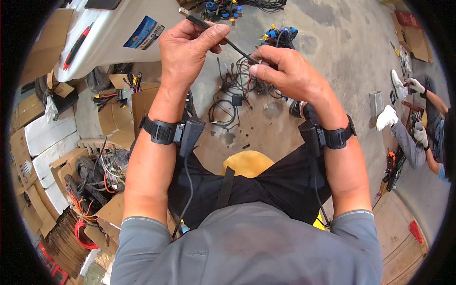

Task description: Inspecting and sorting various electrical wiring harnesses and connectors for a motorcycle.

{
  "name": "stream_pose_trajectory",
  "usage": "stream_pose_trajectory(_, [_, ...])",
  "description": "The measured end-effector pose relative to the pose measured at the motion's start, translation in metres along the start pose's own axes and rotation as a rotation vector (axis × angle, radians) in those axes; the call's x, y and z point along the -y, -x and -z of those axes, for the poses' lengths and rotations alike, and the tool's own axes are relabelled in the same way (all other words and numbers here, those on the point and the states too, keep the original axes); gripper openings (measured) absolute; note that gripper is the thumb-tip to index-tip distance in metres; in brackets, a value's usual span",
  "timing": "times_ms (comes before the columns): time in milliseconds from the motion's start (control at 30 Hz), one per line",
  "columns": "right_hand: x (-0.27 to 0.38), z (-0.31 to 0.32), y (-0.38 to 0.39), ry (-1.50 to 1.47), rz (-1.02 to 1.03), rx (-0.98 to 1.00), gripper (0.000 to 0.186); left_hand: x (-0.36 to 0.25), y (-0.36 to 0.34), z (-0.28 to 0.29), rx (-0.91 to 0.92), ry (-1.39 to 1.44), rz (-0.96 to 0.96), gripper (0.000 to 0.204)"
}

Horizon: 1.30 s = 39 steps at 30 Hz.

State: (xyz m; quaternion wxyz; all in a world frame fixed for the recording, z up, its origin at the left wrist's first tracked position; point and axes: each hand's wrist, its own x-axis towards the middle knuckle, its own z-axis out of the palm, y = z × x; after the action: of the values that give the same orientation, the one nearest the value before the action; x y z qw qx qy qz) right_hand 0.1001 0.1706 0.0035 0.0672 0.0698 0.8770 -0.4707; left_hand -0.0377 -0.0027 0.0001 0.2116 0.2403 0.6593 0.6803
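Observation:
My left hand (190,50) pinches a thin black cable (238,50) near its thicker black sleeved end, which points up and to the left. At the tip of that end is a small pale plug (184,11). Further along the same cable, the fingers of my right hand (290,72) are closed on it, so a short stretch runs between the hands. The cable's far end is hidden by my right hand. Below on the floor lies a loose tangle of black and red cables (236,99) with small connectors.
Bundled cables with blue connectors (280,37) lie beyond my hands. At left, a white panel (114,42) carries a red-and-black utility knife (77,46); cardboard boxes (116,121) and wiring crowd below. A yellow seat (244,164) shows between my legs. Another gloved person (418,142) sits at right.

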Motion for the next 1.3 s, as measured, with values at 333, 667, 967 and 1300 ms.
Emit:
stream_pose_trajectory(333, [-0.009, 0.006, 0.019, -0.251, -0.117, -0.034, 0.023, 0.054, 0.031, 0.002, 0.074, -0.029, 0.296, 0.021])
stream_pose_trajectory(667, [-0.010, 0.032, 0.046, -0.346, -0.161, -0.264, 0.022, 0.252, 0.134, 0.018, -0.430, -0.218, 0.966, 0.039])
stream_pose_trajectory(967, [-0.015, 0.039, 0.062, -0.435, -0.234, -0.368, 0.018, 0.293, 0.154, 0.011, -0.525, 0.063, 1.267, 0.024])
stream_pose_trajectory(1300, [-0.013, 0.049, 0.051, -0.305, -0.103, -0.351, 0.019, 0.199, 0.054, 0.022, -0.324, 0.279, 0.912, 0.014])
